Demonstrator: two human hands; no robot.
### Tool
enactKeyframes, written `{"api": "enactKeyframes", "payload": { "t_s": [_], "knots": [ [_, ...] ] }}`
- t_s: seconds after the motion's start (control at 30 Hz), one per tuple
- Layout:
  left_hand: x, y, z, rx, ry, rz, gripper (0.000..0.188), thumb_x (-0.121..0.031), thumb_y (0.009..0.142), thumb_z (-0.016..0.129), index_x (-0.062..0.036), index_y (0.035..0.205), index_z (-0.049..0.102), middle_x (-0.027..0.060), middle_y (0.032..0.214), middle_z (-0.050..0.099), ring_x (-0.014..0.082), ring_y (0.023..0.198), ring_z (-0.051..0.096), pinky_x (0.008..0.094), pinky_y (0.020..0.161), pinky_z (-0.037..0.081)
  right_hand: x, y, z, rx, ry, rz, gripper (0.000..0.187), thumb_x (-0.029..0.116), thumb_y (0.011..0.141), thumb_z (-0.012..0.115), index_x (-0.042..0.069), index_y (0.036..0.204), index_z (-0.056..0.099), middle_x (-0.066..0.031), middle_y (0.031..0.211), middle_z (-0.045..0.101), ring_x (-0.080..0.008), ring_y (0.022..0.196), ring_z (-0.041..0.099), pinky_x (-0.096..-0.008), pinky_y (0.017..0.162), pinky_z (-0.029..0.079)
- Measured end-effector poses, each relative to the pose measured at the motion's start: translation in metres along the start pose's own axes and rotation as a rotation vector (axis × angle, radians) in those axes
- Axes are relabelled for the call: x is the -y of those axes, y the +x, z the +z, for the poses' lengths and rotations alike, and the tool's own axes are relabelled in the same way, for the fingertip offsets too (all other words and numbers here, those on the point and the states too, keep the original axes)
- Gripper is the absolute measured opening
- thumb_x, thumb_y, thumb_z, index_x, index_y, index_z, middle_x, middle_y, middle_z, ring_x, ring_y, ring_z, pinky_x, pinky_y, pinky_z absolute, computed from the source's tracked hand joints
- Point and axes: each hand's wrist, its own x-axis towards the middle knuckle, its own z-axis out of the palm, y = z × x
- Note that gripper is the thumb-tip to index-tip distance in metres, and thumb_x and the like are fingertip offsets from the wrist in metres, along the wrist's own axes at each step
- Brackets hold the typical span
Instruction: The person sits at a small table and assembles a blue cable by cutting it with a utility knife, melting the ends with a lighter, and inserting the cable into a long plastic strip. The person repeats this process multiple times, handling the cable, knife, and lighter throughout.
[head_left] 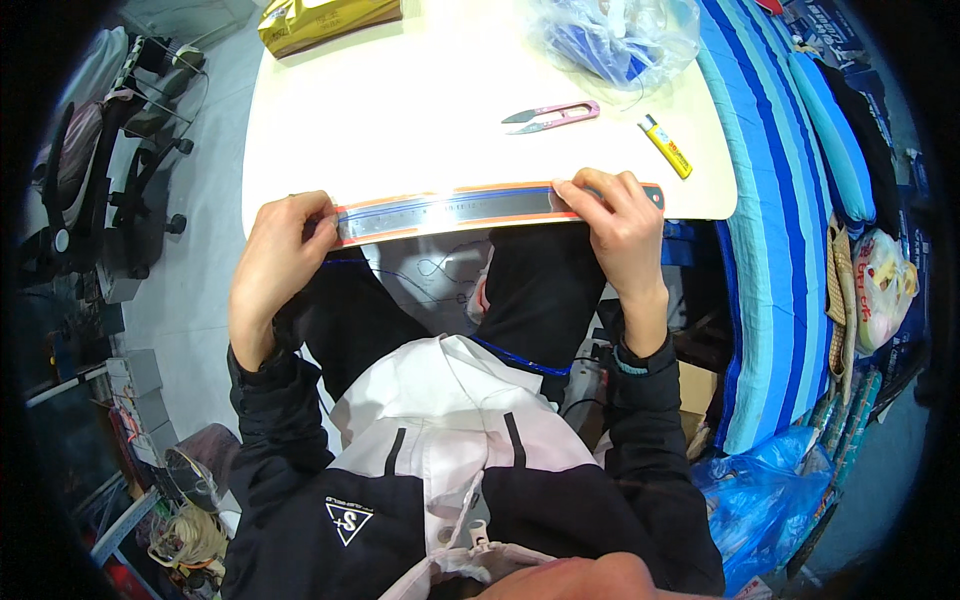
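A long metal ruler (450, 209) with orange edging lies along the near edge of the white table. A thin blue line, which looks like cord, runs along its upper part between my hands. At the ruler's left end my left hand (283, 243) is closed, thumb and fingers pinching it. My right hand (618, 225) grips the ruler near its right end, thumb on top and fingers bent. Whether the cord is also under my fingers is hidden. More blue cord (520, 361) trails loosely across my lap. Beyond the ruler lie pink-handled thread snips (553, 117) and a yellow lighter (665, 148).
A gold package (325, 22) and a clear plastic bag with blue contents (618, 40) stand at the table's far side. On the right is a bed with a blue striped cover (770, 230), with a blue plastic bag (765, 500) below. A wheeled chair (130, 190) stands left.
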Motion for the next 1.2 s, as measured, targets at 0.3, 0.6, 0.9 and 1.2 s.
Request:
{"api": "enactKeyframes", "payload": {
  "t_s": [0.3,0.6,0.9,1.2],
  "knots": [
    [0.001,0.000,0.001,0.010,-0.018,-0.015,0.014,-0.004,0.083,0.053,0.0087,0.078,0.058,0.0196,0.066,0.059,0.0240,0.056,0.058,0.0337,0.057,0.047,-0.006,-0.013,-0.001,-0.030,0.055,0.068,0.039,-0.006,0.071,0.063,0.012,0.105,0.070,-0.0082,0.107,0.062,-0.0211,0.080,0.059,-0.0317,0.069,0.050],
    [-0.004,-0.002,-0.001,0.012,0.010,-0.037,0.014,-0.004,0.083,0.053,0.0082,0.078,0.059,0.0192,0.065,0.059,0.0231,0.056,0.057,0.0338,0.057,0.047,0.002,-0.014,0.005,-0.229,0.239,0.270,0.034,-0.010,0.077,0.062,0.003,0.107,0.067,-0.0134,0.104,0.063,-0.0245,0.084,0.063,-0.0313,0.071,0.052],
    [-0.001,0.001,-0.005,0.038,0.086,0.017,0.017,-0.009,0.081,0.055,0.0048,0.083,0.065,0.0203,0.071,0.063,0.0315,0.063,0.062,0.0375,0.063,0.050,0.112,-0.013,0.042,0.344,1.048,0.217,0.023,0.007,0.082,0.071,-0.002,0.102,0.064,-0.0112,0.088,0.064,-0.0139,0.065,0.059,-0.0238,0.055,0.047],
    [0.004,0.005,-0.005,0.056,0.102,0.024,0.021,-0.013,0.079,0.056,0.0033,0.087,0.066,0.0196,0.072,0.064,0.0314,0.064,0.064,0.0340,0.064,0.051,0.185,0.027,0.150,0.127,1.101,0.324,0.033,0.020,0.079,0.073,-0.002,0.101,0.064,-0.0194,0.096,0.066,-0.0354,0.090,0.063,-0.0395,0.081,0.050]
  ]
}}
